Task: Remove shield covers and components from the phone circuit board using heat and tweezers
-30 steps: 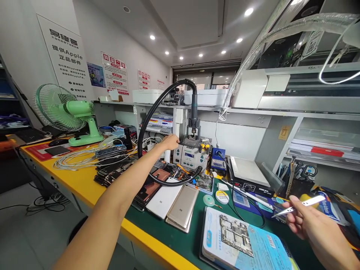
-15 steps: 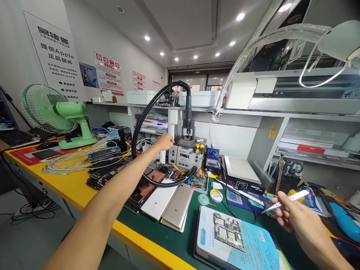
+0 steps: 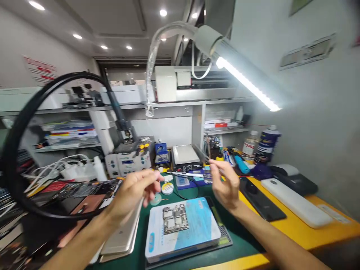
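Observation:
My left hand (image 3: 139, 187) hangs over the green mat, left of the blue-and-white box, its fingers curled; whether anything small is between them is hidden by blur. In my right hand (image 3: 226, 183) the tweezers (image 3: 203, 153) are pinched, pointing up and left. A circuit board (image 3: 174, 218) lies flat on the blue-and-white box (image 3: 197, 221), below and between both hands. Neither hand touches the box. Beyond my left hand are a round yellow-and-white tin (image 3: 167, 188) and a pale green disc (image 3: 155, 199).
The hot-air station (image 3: 128, 163) stands at back left, its black hose (image 3: 17, 123) arching at the left. Gold phones (image 3: 120, 236) lie beside the box. A lit lamp (image 3: 247, 80) hangs above. A black phone (image 3: 263, 198) and white phone (image 3: 296, 202) lie right.
The view has swung to the right. My left hand has come back from beside the hot-air station to near the box. My right hand still holds the tweezers, now tilted up.

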`<state>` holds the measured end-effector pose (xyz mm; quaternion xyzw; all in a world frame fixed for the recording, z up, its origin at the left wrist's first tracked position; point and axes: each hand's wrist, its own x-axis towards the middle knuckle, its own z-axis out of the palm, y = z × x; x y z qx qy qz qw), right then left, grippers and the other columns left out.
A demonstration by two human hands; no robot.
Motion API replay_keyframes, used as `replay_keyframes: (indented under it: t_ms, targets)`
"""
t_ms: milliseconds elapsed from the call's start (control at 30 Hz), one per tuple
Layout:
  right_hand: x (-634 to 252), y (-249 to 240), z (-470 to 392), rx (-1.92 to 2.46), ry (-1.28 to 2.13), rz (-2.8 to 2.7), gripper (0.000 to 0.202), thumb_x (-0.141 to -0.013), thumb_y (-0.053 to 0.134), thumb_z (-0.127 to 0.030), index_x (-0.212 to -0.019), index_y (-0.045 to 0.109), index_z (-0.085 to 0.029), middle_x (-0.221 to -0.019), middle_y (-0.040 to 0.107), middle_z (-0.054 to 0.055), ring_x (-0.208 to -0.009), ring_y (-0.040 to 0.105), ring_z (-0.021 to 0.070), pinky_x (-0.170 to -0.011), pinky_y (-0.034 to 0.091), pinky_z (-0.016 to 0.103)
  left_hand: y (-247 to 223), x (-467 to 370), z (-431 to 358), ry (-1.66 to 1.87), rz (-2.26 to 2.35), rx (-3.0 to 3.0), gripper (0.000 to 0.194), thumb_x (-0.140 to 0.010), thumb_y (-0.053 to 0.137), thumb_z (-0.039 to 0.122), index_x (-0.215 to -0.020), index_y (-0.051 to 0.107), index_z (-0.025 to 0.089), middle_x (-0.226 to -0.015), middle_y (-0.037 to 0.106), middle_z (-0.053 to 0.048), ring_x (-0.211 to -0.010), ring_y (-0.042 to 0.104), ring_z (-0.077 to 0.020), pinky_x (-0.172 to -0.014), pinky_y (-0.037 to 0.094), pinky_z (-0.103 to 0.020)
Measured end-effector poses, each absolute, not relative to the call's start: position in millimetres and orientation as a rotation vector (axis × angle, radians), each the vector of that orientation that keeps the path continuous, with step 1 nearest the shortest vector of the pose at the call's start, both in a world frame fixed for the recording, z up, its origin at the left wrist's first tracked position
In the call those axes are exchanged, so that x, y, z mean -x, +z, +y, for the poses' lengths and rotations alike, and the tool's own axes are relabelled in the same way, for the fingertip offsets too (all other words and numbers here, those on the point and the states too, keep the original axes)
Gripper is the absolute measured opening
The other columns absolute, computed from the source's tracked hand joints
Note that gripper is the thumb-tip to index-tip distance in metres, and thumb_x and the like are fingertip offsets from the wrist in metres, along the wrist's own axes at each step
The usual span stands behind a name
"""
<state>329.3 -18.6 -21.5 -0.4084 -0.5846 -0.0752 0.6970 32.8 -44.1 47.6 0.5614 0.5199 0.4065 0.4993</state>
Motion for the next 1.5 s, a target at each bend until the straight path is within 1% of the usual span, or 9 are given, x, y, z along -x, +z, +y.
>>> replay_keyframes:
  t_ms: [133, 433, 600, 733, 833, 933, 1000, 1200, 1500]
  targets:
    - [-307, -27, -40, 0.653, -0.418, -1.574, 0.022, -0.109, 0.061, -0.021, -0.121, 0.080, -0.022, -0.098, 0.086, 0.010, -0.087, 0.082, 0.0238, -0.077, 0.071, 0.038, 24, -97, -59, 0.743, 1.058, -1.068, 0.044, -0.112, 0.062, 0.054, -0.122, 0.073, 0.013, -0.108, 0.078, -0.008, -0.086, 0.075, -0.0133, -0.064, 0.061, -0.023]
    - [-300, -34, -46, 0.535, -0.545, -1.661, 0.037, -0.114, 0.059, -0.021, -0.150, 0.065, -0.018, -0.103, 0.081, 0.010, -0.089, 0.076, 0.0244, -0.078, 0.066, 0.039, 25, -139, -55, 0.947, 0.916, -0.806, 0.017, -0.103, 0.067, 0.029, -0.108, 0.078, 0.017, -0.111, 0.079, -0.010, -0.082, 0.072, -0.0143, -0.067, 0.065, -0.025]
    - [-307, -38, -42, 0.379, -0.490, -1.780, 0.070, -0.101, 0.067, -0.060, -0.155, 0.062, -0.015, -0.110, 0.074, 0.012, -0.091, 0.075, 0.0239, -0.073, 0.066, 0.035, 38, -126, -54, 1.108, 0.992, -0.749, 0.012, -0.095, 0.072, 0.025, -0.102, 0.077, 0.017, -0.107, 0.076, -0.008, -0.088, 0.074, -0.0161, -0.065, 0.067, -0.024]
    - [-340, -29, -34, 0.810, -0.369, -1.700, 0.081, -0.091, 0.046, -0.093, -0.115, 0.080, -0.023, -0.095, 0.072, 0.008, -0.083, 0.074, 0.0262, -0.073, 0.067, 0.043, 46, -89, -42, 1.240, 1.093, -0.721, 0.018, -0.098, 0.066, 0.036, -0.101, 0.070, 0.019, -0.088, 0.066, -0.002, -0.073, 0.067, -0.0117, -0.063, 0.066, -0.022]
    - [-377, -12, -20, 1.256, -0.318, -1.476, 0.055, -0.115, 0.044, -0.060, -0.105, 0.077, -0.018, -0.099, 0.073, 0.011, -0.089, 0.073, 0.0252, -0.081, 0.065, 0.044, 40, -62, -37, 1.295, 1.140, -0.815, 0.035, -0.082, 0.079, 0.050, -0.099, 0.065, 0.021, -0.078, 0.056, 0.003, -0.054, 0.048, -0.0083, -0.041, 0.048, -0.020]
    - [-408, 6, -6, 1.712, -0.194, -1.347, 0.031, -0.113, 0.072, -0.046, -0.126, 0.075, -0.018, -0.119, 0.078, 0.008, -0.099, 0.077, 0.0225, -0.090, 0.067, 0.043, 25, -44, -35, 1.300, 1.162, -1.023, 0.075, -0.054, 0.095, 0.074, -0.098, 0.064, 0.022, -0.074, 0.057, 0.006, -0.046, 0.029, -0.0028, -0.035, 0.024, -0.018]
    - [-420, 15, 0, 1.966, -0.094, -1.359, 0.031, -0.112, 0.074, -0.041, -0.133, 0.075, -0.019, -0.132, 0.077, 0.010, -0.109, 0.078, 0.0253, -0.095, 0.068, 0.045, 15, -36, -31, 1.271, 1.174, -1.186, 0.087, -0.047, 0.095, 0.085, -0.095, 0.064, 0.021, -0.074, 0.059, 0.006, -0.047, 0.029, -0.0014, -0.040, 0.023, -0.017]
    - [-412, 23, 19, 2.454, 0.072, -1.554, 0.041, -0.109, 0.078, -0.039, -0.143, 0.071, -0.018, -0.145, 0.072, 0.014, -0.123, 0.076, 0.0302, -0.103, 0.067, 0.052, -7, -27, -23, 1.126, 1.168, -1.610, 0.042, -0.105, 0.072, 0.057, -0.103, 0.069, 0.015, -0.085, 0.064, 0.002, -0.069, 0.056, -0.0076, -0.063, 0.052, -0.021]
    - [-403, 22, 37, 2.623, 0.070, -1.692, 0.041, -0.110, 0.078, -0.039, -0.144, 0.071, -0.018, -0.145, 0.072, 0.014, -0.122, 0.076, 0.0300, -0.102, 0.067, 0.051, -14, -33, -33, 1.038, 1.084, -1.939, 0.042, -0.109, 0.066, 0.057, -0.110, 0.071, 0.015, -0.095, 0.070, -0.001, -0.083, 0.067, -0.0124, -0.080, 0.062, -0.029]
